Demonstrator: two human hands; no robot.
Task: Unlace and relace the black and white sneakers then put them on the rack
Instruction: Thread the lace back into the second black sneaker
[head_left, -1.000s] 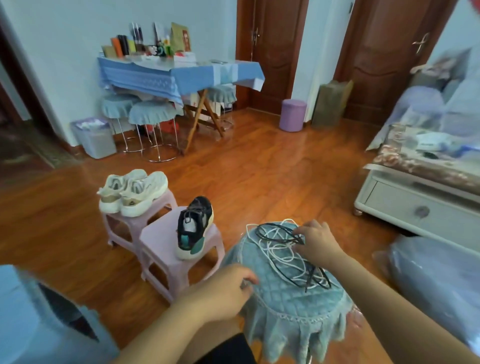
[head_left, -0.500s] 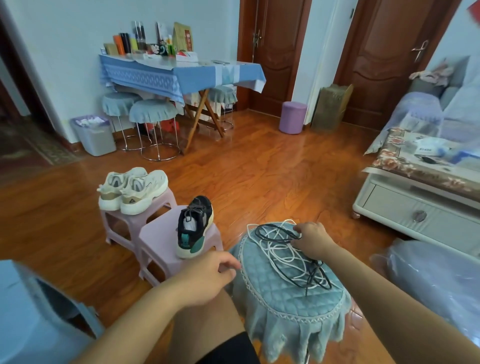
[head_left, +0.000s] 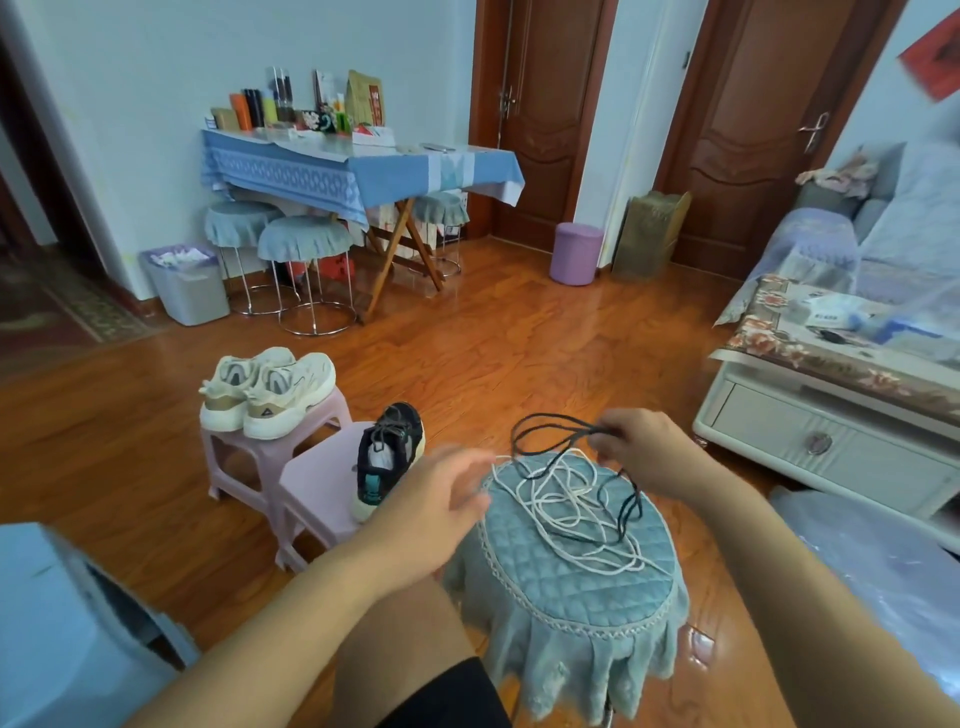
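Two laces on the quilted stool: right hand pinches the black lace, lifting its loops; white lace lies loose. Left hand spread wide, blurred, holding nothing. One black sneaker on the near pink stool; two cream sneakers on the far pink stool.

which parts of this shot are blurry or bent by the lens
Head view: the left hand is motion-smeared near the quilted stool; the right hand pinching the black lace is fairly sharp; door frames bow outward at the edges; window glare streaks the wooden floor.
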